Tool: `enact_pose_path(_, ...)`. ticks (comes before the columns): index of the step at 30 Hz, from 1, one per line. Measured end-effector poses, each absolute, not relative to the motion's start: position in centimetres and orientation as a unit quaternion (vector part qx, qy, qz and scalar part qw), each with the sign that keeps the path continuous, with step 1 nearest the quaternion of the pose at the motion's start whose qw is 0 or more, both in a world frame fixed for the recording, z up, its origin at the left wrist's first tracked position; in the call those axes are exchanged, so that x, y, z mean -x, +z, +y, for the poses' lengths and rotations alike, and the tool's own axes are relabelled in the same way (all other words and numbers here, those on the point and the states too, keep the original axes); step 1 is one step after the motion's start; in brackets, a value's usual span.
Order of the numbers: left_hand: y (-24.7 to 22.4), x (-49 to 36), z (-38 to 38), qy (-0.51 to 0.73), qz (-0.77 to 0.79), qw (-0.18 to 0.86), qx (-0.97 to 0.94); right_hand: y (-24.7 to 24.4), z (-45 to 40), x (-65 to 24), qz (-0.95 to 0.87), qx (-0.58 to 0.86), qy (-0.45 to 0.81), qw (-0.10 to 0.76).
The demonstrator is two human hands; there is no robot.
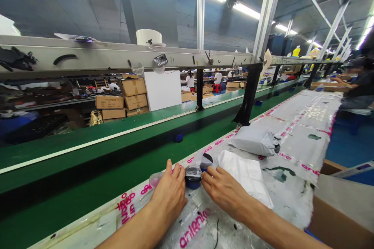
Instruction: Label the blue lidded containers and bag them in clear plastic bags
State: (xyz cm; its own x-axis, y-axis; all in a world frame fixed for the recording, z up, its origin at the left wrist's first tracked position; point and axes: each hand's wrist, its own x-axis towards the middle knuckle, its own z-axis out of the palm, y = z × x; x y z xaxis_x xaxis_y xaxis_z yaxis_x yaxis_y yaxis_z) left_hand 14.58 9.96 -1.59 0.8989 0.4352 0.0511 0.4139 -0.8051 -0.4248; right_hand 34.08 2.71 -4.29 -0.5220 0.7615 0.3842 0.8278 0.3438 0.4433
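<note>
Where the left hand and right hand flank a blue-black item near the tabletop's left edge, finger grip cannot be determined.

The long bench wears a covering of whitish plastic with pink lettering. A white folded pile lies on it. Just beyond the pile rests a grey plastic package; to the pile's left, a dark blue round piece under clear plastic; nearer than the pile, a thin black strand.
</note>
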Motion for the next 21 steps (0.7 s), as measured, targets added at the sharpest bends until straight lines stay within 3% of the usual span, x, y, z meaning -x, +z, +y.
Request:
enact_pose_path(7, -1.0, -13.9, 9.4, 0.037, -0.201, 0.267, 0.942, -4.7, 1.6, -34.5, -0.824, 0.463, -0.324, 0.05)
enact_pose_path(16, -2.2, -14.3, 9.2, 0.083, -0.189, 0.293, 0.934, -5.0, 1.8, -33.5, -0.834, 0.452, -0.313, -0.05)
enact_pose_path(21, -2.3, -14.3, 9.1, 0.06, -0.168, 0.312, 0.933, -5.6, 1.3, -32.9, -0.827, 0.462, -0.316, -0.05)
